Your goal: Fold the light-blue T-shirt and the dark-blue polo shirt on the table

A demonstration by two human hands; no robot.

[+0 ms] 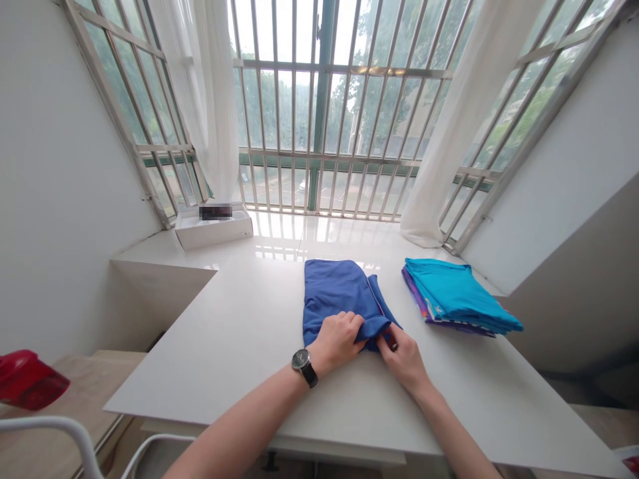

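Observation:
A blue piece of cloth (334, 289), folded into a rough square, lies on the white table in front of me. My left hand (339, 339), with a black-strapped watch (302, 362) on its wrist, grips the near edge with curled fingers. At the near right corner my right hand (402, 352) pinches the cloth's edge. A narrow folded strip stands a little apart along the cloth's right side. What kind of garment it is, I cannot tell. Right of my hands sits a stack of folded fabric (454, 289), bright turquoise on top with purple and patterned layers beneath.
A white open box (214, 229) stands on the window ledge at the back left. The white table (239, 346) meets that ledge below a barred window (319, 113) with white curtains (449, 146). A red object (32, 379) and a white curved tube (54, 426) are at lower left.

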